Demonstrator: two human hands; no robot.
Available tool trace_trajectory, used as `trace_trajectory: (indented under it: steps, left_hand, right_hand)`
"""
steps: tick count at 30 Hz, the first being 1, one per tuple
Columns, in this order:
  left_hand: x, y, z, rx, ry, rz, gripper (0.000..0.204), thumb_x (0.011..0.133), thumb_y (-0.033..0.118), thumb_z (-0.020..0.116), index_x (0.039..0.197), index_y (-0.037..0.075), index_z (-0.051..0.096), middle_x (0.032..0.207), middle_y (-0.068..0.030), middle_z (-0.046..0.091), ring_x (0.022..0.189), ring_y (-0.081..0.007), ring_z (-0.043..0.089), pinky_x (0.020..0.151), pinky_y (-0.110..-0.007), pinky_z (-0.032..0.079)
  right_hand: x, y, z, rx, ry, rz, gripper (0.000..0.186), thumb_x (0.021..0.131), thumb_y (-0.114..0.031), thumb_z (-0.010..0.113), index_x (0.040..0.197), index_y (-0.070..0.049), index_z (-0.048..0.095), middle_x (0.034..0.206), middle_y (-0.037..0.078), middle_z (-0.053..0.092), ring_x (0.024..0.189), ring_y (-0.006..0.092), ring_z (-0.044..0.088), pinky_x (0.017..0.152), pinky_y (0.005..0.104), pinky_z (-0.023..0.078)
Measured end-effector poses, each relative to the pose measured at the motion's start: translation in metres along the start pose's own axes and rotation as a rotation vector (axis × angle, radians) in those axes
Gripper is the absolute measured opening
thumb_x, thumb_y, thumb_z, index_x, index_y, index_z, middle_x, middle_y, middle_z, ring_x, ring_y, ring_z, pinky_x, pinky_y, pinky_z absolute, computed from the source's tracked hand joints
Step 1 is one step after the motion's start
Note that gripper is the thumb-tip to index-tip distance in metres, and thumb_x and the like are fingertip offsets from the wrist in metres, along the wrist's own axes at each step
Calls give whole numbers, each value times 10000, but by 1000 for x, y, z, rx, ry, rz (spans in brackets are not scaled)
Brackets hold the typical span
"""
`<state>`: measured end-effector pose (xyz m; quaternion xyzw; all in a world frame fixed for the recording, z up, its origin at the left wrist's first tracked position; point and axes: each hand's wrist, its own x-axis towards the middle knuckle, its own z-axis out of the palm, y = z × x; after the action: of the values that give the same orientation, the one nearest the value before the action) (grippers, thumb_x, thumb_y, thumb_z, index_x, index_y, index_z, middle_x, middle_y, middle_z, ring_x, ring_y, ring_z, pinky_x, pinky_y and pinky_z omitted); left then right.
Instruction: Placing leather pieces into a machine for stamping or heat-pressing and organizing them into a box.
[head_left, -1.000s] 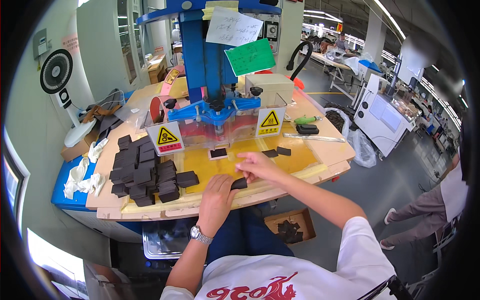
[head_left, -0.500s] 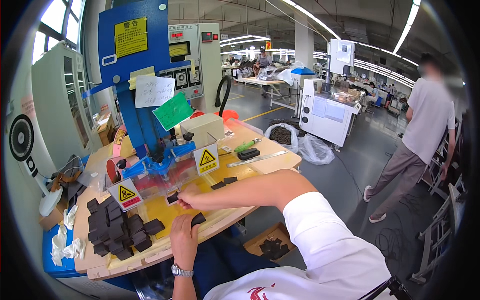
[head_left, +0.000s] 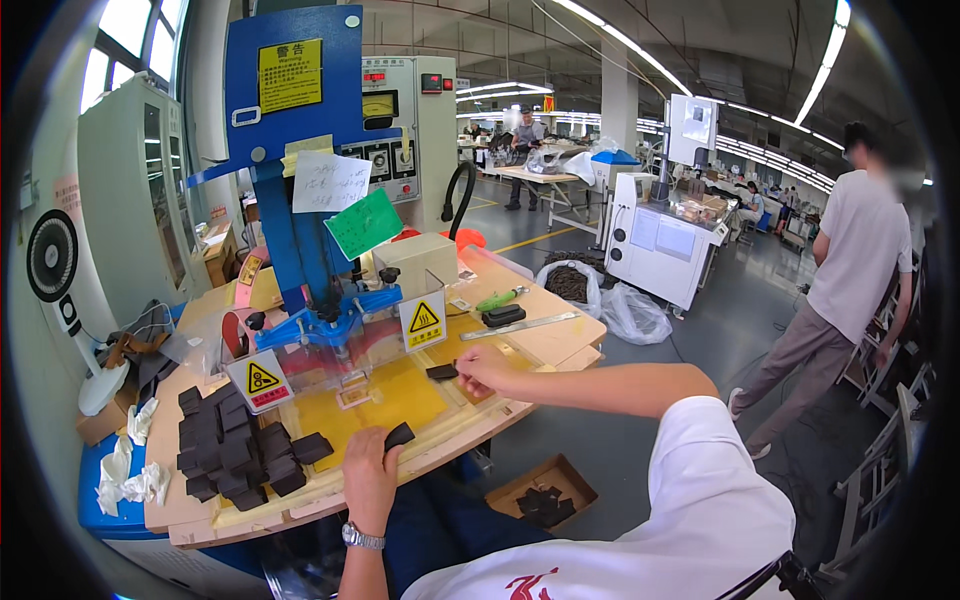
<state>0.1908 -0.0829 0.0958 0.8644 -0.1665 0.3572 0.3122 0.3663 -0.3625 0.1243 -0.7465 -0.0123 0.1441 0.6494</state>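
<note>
My left hand (head_left: pixel 370 480) is at the table's near edge, thumb and fingers closed on a small black flat piece (head_left: pixel 399 436). My right hand (head_left: pixel 484 370) reaches across to the right side of the yellow work surface (head_left: pixel 410 392). Its fingertips pinch together at the edge of another black piece (head_left: pixel 441 372); the hand hides what lies beneath it. Between the hands and the blue press (head_left: pixel 335 315), a small rectangular frame (head_left: pixel 353 397) shows no black piece in it. A heap of similar black pieces (head_left: pixel 235 450) lies left of my left hand.
Warning plates (head_left: pixel 423 319) flank the press front. A steel ruler (head_left: pixel 520 327), a black block (head_left: pixel 503 315) and a green-handled tool (head_left: pixel 500 298) lie at the right. Below stands a cardboard box (head_left: pixel 545 495) with black pieces. Another person (head_left: pixel 860 250) stands at right.
My right hand has moved right, from the frame under the press to the pieces on the right. The black piece has left the frame. My left hand keeps its piece, nearly still.
</note>
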Motion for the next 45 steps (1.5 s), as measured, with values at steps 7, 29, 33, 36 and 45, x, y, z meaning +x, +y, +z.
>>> trace_trajectory:
  steps: [7, 29, 33, 36, 45]
  left_hand:
    - [2, 2, 0, -13, 43, -20, 329, 857, 27, 804, 1161, -47, 703, 1218, -230, 723, 1161, -437, 664, 1022, -496, 534]
    - [6, 7, 2, 72, 4, -86, 360, 858, -12, 783, 1210, -46, 709, 1244, -236, 724, 1179, -434, 670, 1049, -491, 524]
    - [6, 11, -1, 30, 23, -185, 420, 873, -6, 773, 1281, -35, 679, 1325, -253, 681, 1249, -445, 632, 1095, -499, 502]
    - [2, 15, -7, 79, 4, -149, 428, 888, 1, 759, 1304, -32, 666, 1390, -264, 639, 1305, -461, 592, 1122, -514, 484]
    - [14, 12, -15, 199, -170, 22, 405, 889, -3, 716, 1288, -53, 657, 1406, -261, 612, 1389, -482, 524, 1183, -531, 439]
  right_hand:
    - [-63, 14, 38, -175, -444, -433, 422, 1030, -133, 694, 1440, -37, 664, 1113, 69, 745, 779, 109, 705, 646, 293, 619]
    - [-71, 21, 81, -197, -516, -432, 471, 1021, -137, 712, 1463, 7, 634, 947, 69, 728, 783, 108, 683, 721, 284, 581]
    - [-57, 22, 75, -75, -412, -457, 481, 1016, -135, 714, 1463, 21, 626, 975, 103, 736, 745, 133, 705, 695, 288, 606]
    - [-32, 23, 63, -90, -308, -450, 494, 995, -130, 731, 1449, 36, 631, 998, 130, 743, 702, 164, 732, 645, 302, 608]
    - [19, -6, 99, -116, -287, -276, 545, 970, -135, 735, 1459, 66, 607, 941, 122, 760, 658, 168, 725, 586, 303, 603]
